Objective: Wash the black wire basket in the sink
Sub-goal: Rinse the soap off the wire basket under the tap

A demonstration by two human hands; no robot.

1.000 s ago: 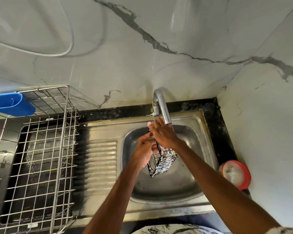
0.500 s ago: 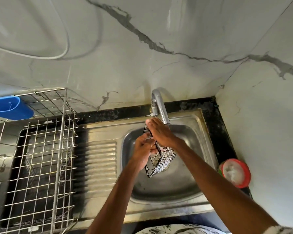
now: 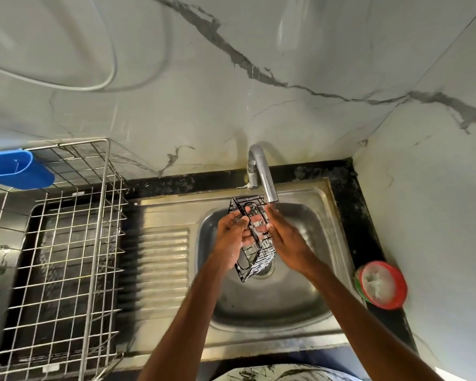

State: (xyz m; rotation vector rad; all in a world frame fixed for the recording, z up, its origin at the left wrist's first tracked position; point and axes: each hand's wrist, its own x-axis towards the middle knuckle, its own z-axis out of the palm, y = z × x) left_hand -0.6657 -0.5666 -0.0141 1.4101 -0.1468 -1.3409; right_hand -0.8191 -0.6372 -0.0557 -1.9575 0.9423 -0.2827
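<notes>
The black wire basket (image 3: 259, 254), streaked with white suds, is held tilted over the steel sink (image 3: 270, 298) bowl, just under the spout of the tap (image 3: 264, 177). My left hand (image 3: 231, 237) grips its left side with fingers curled through the wires. My right hand (image 3: 286, 240) lies along its right side, fingers stretched toward the spout and thumb on the wires. Whether water runs from the spout I cannot tell.
A steel wire dish rack (image 3: 66, 257) stands on the left, with a blue plastic holder (image 3: 17, 169) hung on its rim. A red-rimmed tub of white soap paste (image 3: 381, 284) sits on the black counter, right of the sink. Marble wall rises behind.
The basket has been lifted and turned, its top now up beside the spout. My right hand slid from over the top of it to its right side. The view shifted slightly.
</notes>
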